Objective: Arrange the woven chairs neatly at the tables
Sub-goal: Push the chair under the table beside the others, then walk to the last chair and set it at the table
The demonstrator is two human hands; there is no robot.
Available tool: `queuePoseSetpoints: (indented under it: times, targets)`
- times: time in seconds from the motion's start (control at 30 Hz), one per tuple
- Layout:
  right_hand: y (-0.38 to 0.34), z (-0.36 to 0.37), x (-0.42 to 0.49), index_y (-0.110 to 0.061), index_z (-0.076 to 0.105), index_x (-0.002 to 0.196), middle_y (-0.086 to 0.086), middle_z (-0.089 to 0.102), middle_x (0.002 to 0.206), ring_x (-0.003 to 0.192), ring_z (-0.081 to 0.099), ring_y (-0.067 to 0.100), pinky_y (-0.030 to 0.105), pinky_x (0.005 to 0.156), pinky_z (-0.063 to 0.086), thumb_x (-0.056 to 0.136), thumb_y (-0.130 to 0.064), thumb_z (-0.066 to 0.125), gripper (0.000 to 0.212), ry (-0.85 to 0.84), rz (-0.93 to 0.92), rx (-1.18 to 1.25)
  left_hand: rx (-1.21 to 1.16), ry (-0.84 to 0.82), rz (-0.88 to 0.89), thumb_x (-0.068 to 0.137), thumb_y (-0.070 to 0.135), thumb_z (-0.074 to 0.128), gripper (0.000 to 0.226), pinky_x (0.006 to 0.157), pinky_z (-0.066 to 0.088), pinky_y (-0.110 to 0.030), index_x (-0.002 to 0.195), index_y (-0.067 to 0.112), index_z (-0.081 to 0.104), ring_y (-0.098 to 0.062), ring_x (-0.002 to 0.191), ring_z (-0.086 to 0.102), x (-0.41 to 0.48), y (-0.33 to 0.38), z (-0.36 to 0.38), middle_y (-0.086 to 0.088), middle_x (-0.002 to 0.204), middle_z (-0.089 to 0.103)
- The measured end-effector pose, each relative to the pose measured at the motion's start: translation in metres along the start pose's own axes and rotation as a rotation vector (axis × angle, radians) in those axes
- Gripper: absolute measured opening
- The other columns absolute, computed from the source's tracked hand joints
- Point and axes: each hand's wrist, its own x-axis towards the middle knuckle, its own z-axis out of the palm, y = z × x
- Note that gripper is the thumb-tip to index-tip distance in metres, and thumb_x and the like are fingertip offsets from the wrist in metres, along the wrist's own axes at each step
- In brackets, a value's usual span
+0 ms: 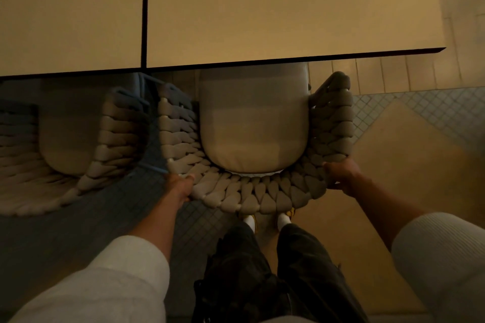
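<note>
A woven chair (252,191) with a thick braided curved back and a pale seat cushion (253,123) stands right in front of me, its front tucked under the edge of a tan table (288,8). My left hand (181,185) grips the left side of the chair's back rim. My right hand (341,173) grips the right side of the rim. A second woven chair (110,139) sits to the left, under the neighbouring table (70,13), close beside the first.
The two tables butt together with a dark seam between them. Below is a floor of small blue-grey mosaic tiles and tan tiles. My legs in dark trousers and my feet stand just behind the chair's back.
</note>
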Motion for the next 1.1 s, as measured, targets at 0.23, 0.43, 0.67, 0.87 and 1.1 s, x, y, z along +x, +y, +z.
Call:
queuePoseSetpoints:
  times: [0.23, 0.43, 0.67, 0.87, 1.1]
  targets:
    - [-0.008, 0.001, -0.016, 0.003, 0.012, 0.159, 0.028, 0.041, 0.153, 0.132, 0.052, 0.047, 0.055, 0.102, 0.053, 0.092, -0.044, 0.071, 0.101, 0.158, -0.094, -0.472, 0.085, -0.013, 0.01, 0.081, 0.04, 0.08, 0.077, 0.06, 0.058, -0.038, 0.145, 0.019, 0.043, -0.032, 0.111, 0.066, -0.013, 0.0, -0.004, -0.007, 0.137, 0.061]
    - [-0.051, 0.013, -0.086, -0.017, 0.018, 0.155, 0.017, 0.028, 0.157, 0.137, 0.039, 0.047, 0.061, 0.11, 0.039, 0.085, -0.039, 0.07, 0.09, 0.354, -0.555, -0.786, 0.214, 0.065, 0.121, 0.088, 0.041, 0.075, 0.081, 0.112, 0.044, -0.042, 0.15, 0.007, 0.035, -0.034, 0.132, 0.055, -0.049, -0.007, -0.027, -0.016, 0.147, 0.053]
    - [-0.106, 0.081, -0.139, -0.011, 0.041, 0.154, 0.016, 0.047, 0.154, 0.137, 0.05, 0.034, 0.041, 0.11, 0.044, 0.1, -0.05, 0.06, 0.069, -0.179, -0.789, -1.207, 0.163, 0.122, 0.275, 0.095, 0.04, 0.068, 0.078, 0.116, 0.04, -0.043, 0.157, 0.018, 0.026, -0.032, 0.142, 0.046, -0.104, -0.024, -0.064, -0.013, 0.16, 0.04]
    - [-0.114, 0.147, -0.209, -0.014, 0.036, 0.159, 0.011, 0.039, 0.162, 0.144, 0.044, 0.031, 0.041, 0.115, 0.04, 0.095, -0.069, 0.057, 0.087, -0.316, -0.998, -1.365, 0.255, 0.242, 0.411, 0.094, 0.055, 0.062, 0.079, 0.114, 0.041, -0.046, 0.158, 0.023, 0.027, -0.037, 0.142, 0.044, -0.142, -0.03, -0.113, -0.015, 0.159, 0.041]
    - [-0.108, 0.239, -0.302, -0.014, 0.039, 0.156, 0.014, 0.043, 0.16, 0.142, 0.046, 0.032, 0.041, 0.115, 0.04, 0.091, -0.076, 0.056, 0.091, -0.387, -1.195, -1.494, 0.141, 0.364, 0.31, 0.093, 0.06, 0.062, 0.083, 0.116, 0.038, -0.042, 0.157, 0.019, 0.032, -0.034, 0.144, 0.042, -0.155, -0.078, -0.198, -0.014, 0.159, 0.041]
